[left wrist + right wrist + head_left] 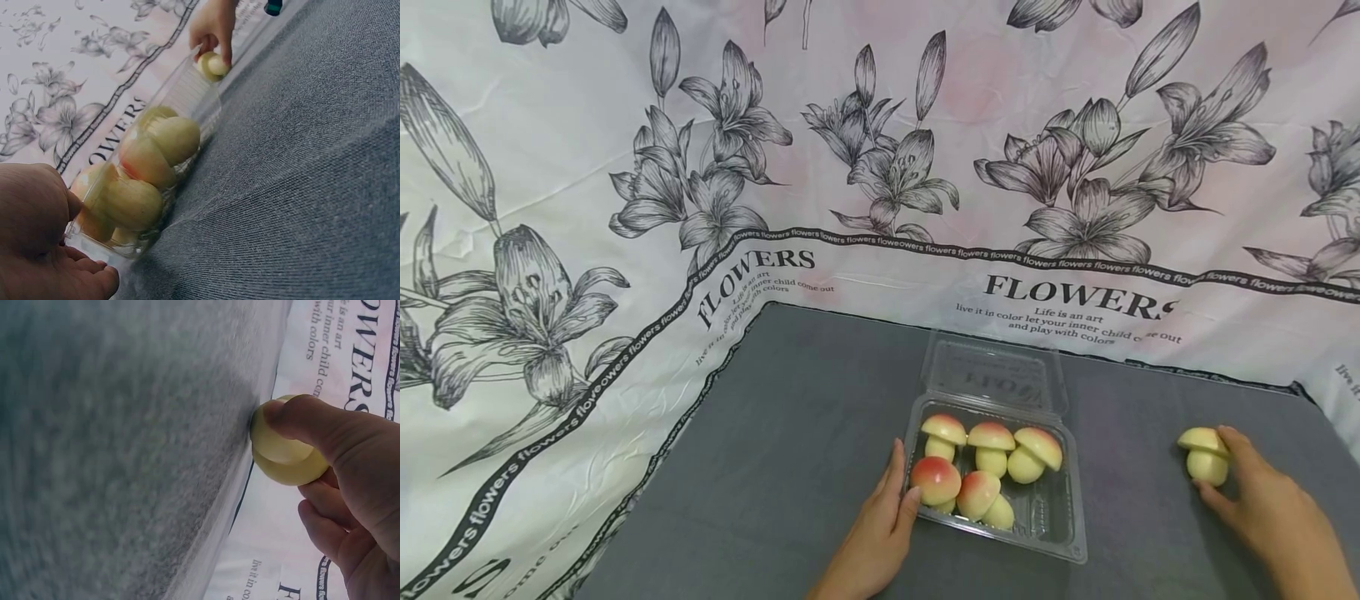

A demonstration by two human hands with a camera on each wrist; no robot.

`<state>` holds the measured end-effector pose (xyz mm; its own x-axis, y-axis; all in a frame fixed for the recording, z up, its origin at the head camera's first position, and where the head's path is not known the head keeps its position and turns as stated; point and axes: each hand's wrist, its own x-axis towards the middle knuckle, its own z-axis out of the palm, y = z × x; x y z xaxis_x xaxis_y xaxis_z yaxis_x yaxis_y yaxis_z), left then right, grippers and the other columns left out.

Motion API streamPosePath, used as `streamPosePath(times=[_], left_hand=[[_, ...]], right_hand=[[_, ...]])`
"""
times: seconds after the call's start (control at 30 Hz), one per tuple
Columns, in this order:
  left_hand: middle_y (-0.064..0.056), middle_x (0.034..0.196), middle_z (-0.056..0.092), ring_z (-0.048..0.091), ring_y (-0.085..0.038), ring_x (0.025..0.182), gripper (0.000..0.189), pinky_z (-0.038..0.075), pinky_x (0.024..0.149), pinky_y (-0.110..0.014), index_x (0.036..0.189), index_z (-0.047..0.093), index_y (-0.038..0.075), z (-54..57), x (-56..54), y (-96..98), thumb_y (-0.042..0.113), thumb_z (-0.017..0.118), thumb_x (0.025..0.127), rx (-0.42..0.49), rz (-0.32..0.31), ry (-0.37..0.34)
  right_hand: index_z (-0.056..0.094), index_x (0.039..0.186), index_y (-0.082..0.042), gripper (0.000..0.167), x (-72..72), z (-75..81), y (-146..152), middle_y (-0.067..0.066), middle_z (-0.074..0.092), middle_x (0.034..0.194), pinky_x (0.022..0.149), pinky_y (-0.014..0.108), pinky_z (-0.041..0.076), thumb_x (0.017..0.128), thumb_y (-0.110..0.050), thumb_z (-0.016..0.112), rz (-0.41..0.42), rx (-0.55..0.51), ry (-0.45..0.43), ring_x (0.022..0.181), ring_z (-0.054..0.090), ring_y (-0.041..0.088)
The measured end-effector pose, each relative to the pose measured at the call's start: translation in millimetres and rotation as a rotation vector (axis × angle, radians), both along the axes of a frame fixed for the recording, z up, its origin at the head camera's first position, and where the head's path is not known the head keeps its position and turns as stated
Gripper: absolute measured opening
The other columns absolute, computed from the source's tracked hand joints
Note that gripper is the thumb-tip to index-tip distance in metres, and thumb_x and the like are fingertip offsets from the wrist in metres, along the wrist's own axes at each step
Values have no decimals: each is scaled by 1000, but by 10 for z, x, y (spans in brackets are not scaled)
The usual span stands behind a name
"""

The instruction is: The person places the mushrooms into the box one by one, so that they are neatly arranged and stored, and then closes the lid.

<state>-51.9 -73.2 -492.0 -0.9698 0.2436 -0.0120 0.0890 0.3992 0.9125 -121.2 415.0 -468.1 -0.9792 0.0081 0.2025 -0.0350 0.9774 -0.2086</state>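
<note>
My left hand (871,533) grips the near left edge of a clear plastic clamshell box (1078,517), thumb at the rim. The same hand (44,237) shows at lower left in the left wrist view. Inside the box lie several toy mushrooms (991,435) with red-tinged caps and pale yellow-green stems, some upright, others tipped. Well right of the box, my right hand (1273,500) pinches another toy mushroom (1207,467) between thumb and fingers, cap up. In the right wrist view this mushroom (290,465) is by the grey surface; whether it touches is unclear.
The box's transparent lid (992,371) is folded back, lying toward the far edge of the grey cloth-covered table (805,417). A white sheet (880,267) printed with lilies and lettering rises behind and along the left side. A small dark object (273,7) shows at the left wrist view's top.
</note>
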Motion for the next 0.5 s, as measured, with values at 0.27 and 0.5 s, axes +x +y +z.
streamPosePath(times=[0.27,0.5], left_hand=[[-9,177,6,10,-26,161,76,18,126,-59,170,5,10,-9,-5,8,48,40,114,0,-4,10],[-8,177,6,10,-25,161,76,18,127,-58,171,5,11,-7,-12,10,49,40,114,4,-3,-1]], right_hand=[[36,152,2,91,40,53,-135,35,61,84,45,54,36,80,-9,91,21,-23,85,53,49,35],[35,154,0,93,79,144,-300,39,61,94,40,48,32,79,-2,90,36,-41,183,48,43,29]])
